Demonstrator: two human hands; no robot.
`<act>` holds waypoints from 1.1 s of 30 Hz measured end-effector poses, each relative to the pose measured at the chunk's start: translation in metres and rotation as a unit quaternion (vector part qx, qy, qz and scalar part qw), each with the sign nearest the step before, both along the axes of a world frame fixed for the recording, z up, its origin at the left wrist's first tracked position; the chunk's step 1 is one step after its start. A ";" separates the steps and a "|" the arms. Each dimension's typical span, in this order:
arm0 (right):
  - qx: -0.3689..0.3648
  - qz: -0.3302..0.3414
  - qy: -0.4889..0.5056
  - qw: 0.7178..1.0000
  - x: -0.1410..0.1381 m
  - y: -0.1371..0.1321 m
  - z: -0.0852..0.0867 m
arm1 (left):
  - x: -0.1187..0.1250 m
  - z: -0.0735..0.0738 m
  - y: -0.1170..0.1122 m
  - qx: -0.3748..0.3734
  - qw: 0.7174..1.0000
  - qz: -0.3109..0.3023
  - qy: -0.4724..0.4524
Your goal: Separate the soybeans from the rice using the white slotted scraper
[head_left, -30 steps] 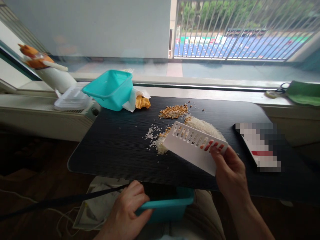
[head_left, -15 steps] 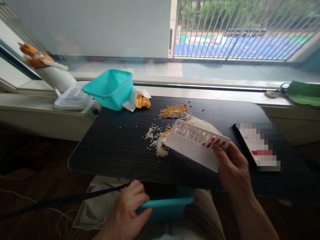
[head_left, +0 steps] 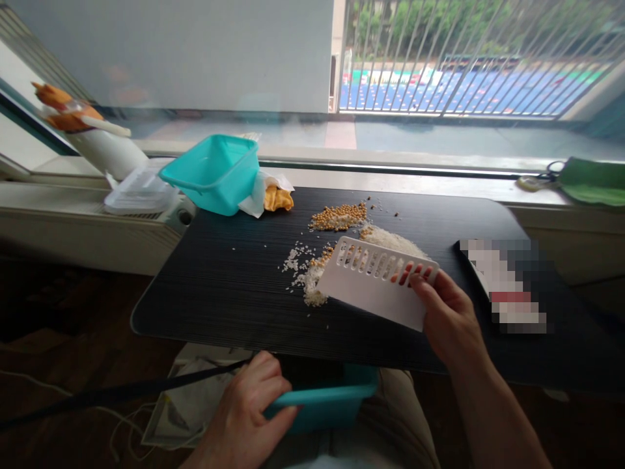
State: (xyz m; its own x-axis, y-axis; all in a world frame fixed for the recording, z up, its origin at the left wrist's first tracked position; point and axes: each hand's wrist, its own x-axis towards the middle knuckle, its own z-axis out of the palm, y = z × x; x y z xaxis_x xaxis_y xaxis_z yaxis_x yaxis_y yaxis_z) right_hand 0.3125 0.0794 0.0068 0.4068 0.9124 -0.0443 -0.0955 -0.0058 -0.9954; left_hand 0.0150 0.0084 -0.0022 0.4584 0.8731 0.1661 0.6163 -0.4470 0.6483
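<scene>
Clasping the near teal tub by its rim, the left hand sits at the front of the table; the tub's inside is too dark to judge. Beans and rice lie there, only partly separated, the right hand pinching a slotted card.

- Here's your flat white slotted plastic card, slanting in your grip, slots uppermost, covering part of the grain!
- Loose white rice grains heap behind it, more scattered past its left end.
- Small round tan beans cluster beyond, rice among them.
- Down at your lap, a rectangular teal plastic tub, its inside dark.
</scene>
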 end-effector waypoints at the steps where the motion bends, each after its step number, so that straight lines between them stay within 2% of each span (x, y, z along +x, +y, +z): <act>1: -0.004 0.002 -0.001 1.000 0.002 0.000 0.000 | 0.000 0.000 0.000 0.000 1.000 0.001 0.000; 6: -0.022 -0.007 0.001 1.000 0.011 -0.009 0.004 | 0.000 0.002 0.001 0.004 1.000 -0.002 -0.003; 13: 0.017 -0.088 0.022 0.996 0.006 -0.003 0.008 | 0.001 0.002 0.001 0.003 1.000 0.004 -0.006; 23: -0.011 -0.053 0.025 0.998 0.003 -0.002 0.006 | 0.000 0.001 0.000 0.005 1.000 0.001 0.001; 27: 0.006 -0.065 0.050 0.997 0.000 0.001 0.007 | 0.000 0.001 0.001 0.001 1.000 0.000 0.001; 33: 0.000 -0.033 0.050 0.998 -0.001 0.009 0.001 | 0.001 0.003 0.001 -0.003 1.000 -0.002 0.006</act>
